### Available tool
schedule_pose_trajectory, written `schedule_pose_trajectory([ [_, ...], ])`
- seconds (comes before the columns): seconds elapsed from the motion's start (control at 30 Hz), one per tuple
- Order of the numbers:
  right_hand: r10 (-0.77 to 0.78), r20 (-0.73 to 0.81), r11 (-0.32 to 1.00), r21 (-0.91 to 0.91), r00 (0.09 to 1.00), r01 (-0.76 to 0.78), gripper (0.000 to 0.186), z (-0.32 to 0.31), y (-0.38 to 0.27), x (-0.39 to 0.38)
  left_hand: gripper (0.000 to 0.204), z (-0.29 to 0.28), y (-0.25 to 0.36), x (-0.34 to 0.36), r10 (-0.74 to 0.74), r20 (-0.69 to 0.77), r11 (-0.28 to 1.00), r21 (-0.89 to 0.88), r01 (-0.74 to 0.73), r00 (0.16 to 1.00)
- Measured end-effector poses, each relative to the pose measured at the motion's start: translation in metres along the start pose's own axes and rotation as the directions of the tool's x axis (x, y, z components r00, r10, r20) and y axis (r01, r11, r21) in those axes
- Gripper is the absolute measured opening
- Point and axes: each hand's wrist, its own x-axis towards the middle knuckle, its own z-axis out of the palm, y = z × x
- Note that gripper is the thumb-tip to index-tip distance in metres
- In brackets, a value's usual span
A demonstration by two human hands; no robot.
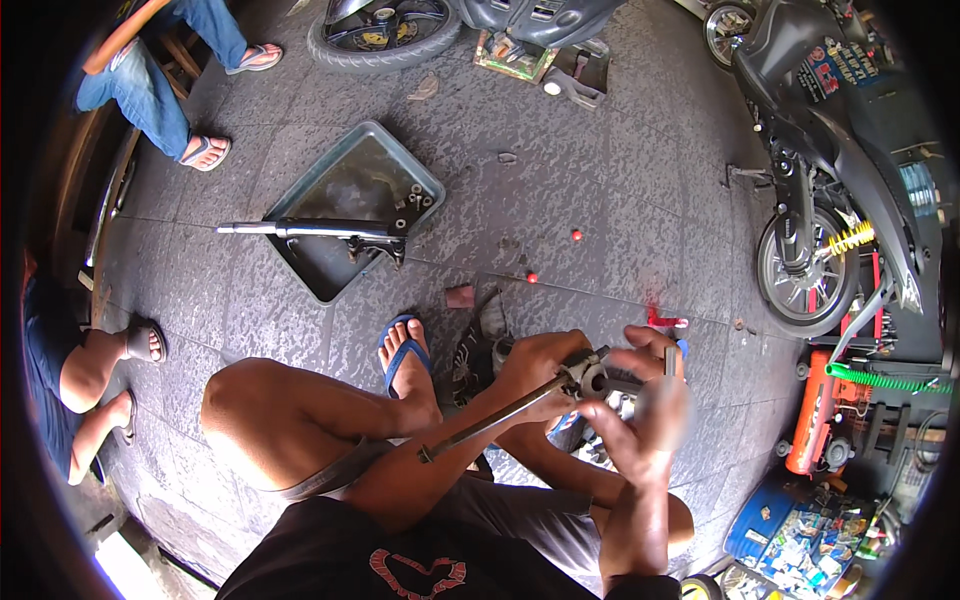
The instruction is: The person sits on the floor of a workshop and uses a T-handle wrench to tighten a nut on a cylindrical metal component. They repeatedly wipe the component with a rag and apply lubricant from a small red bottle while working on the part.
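My left hand [545, 365] is closed around a metal part with a round hole [592, 380] at its end. From that part a long thin metal rod [500, 418] slants down across my left forearm. My right hand [645, 415] is raised just to the right of the holed end, partly blurred, its thumb apart from the fingers. A short grey metal piece [670, 362] shows at its fingers, apparently held there. Ahead and to the left, a motorcycle fork leg [320, 230] lies across a grey tray [288, 278], its silver tube sticking out past the left rim.
Small metal parts [412, 197] sit in the tray. Two red balls [577, 235] and a red-handled item [667, 318] lie on the floor. A motorcycle [830, 150], an orange cylinder [812, 415] and a blue container [765, 515] stand right. Other people's feet [208, 153] are left.
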Motion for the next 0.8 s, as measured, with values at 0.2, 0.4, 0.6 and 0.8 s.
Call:
schedule_pose_trajectory([
  [0.2,-0.246,0.211,0.952,-0.131,0.946,0.277,0.063,-0.064,-0.031,0.017,0.037,0.001,0.003,0.001,0.01,-0.017,1.0,0.017,-0.009,1.0],
  [0.4,-0.269,0.676,0.756,-0.294,0.686,0.585,0.039,-0.093,-0.06,0.075,0.036,-0.002,0.002,0.001,0.002,0.012,1.0,0.002,-0.002,1.0],
  [0.6,-0.211,0.607,0.72,-0.434,0.766,0.542,0.028,-0.077,-0.069,0.064,0.032,0.003,0.004,0.007,-0.037,0.023,0.999,0.003,0.037,0.999],
  [0.8,0.002,0.693,0.799,-0.435,0.721,0.416,0.045,-0.082,-0.094,0.064,0.031,-0.003,0.001,0.001,-0.042,-0.017,0.999,-0.016,0.042,0.999],
])
